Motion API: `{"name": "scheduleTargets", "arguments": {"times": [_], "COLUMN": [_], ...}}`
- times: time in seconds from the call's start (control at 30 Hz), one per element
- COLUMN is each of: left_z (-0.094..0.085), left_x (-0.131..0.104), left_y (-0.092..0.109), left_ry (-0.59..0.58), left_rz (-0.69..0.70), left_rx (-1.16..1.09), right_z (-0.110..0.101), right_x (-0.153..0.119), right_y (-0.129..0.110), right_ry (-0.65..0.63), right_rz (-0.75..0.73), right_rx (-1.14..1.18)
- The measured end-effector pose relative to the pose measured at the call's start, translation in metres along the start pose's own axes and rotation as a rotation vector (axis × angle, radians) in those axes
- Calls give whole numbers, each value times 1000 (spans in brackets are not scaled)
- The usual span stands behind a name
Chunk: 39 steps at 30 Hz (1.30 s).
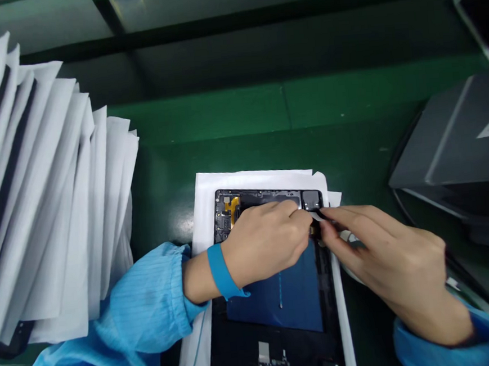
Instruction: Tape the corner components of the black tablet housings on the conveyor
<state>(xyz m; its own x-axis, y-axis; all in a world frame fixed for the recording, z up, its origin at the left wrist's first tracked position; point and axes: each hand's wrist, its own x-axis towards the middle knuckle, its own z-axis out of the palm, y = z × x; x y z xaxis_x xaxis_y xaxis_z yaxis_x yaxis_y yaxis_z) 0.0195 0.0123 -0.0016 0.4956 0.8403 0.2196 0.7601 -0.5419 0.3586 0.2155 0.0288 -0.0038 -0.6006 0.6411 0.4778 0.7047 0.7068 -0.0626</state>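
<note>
An opened tablet (275,310), with its circuit boards and a blue panel showing, lies on white sheets (206,208). My left hand (266,240), with a blue wrist strap (225,272), is over the tablet's upper part, its fingers curled closed near the upper right corner; what they grip is hidden. Beside it my right hand (389,256) pinches a small whitish strip (316,216) between thumb and fingertips at the tablet's upper right edge. A black square part (311,199) sits in that corner just above the fingertips.
A tall row of white sheets with dark panels between them (59,192) leans at the left. A grey bin-like object (456,132) and dark cables stand at the right. The green table (225,150) continues behind the tablet. A thin blue cord (196,350) runs below my left wrist.
</note>
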Motion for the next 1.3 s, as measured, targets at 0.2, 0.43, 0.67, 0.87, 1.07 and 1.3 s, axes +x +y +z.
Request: {"name": "scheduleTargets", "arguments": {"times": [0.2, 0.43, 0.67, 0.87, 1.07, 1.3], "left_z": [0, 1, 0, -3, -3, -1], "left_x": [0, 0, 1, -1, -3, -4], "left_y": [0, -1, 0, 2, 4, 1], "left_ry": [-9, -33, -35, -97, -101, -91], "left_rz": [0, -4, -6, -13, -26, -23], "left_rx": [-6, -6, -8, -33, -38, -51], "right_z": [1, 0, -1, -3, -6, -11], "right_x": [0, 0, 3, -2, -9, -14], "right_y": [-1, -1, -2, -4, -6, -24], "right_ry": [8, -24, -52, -77, -166, -236], "right_rz": [19, 16, 12, -25, -116, -98], "right_rx": [-8, 8, 43, 25, -76, -180]}}
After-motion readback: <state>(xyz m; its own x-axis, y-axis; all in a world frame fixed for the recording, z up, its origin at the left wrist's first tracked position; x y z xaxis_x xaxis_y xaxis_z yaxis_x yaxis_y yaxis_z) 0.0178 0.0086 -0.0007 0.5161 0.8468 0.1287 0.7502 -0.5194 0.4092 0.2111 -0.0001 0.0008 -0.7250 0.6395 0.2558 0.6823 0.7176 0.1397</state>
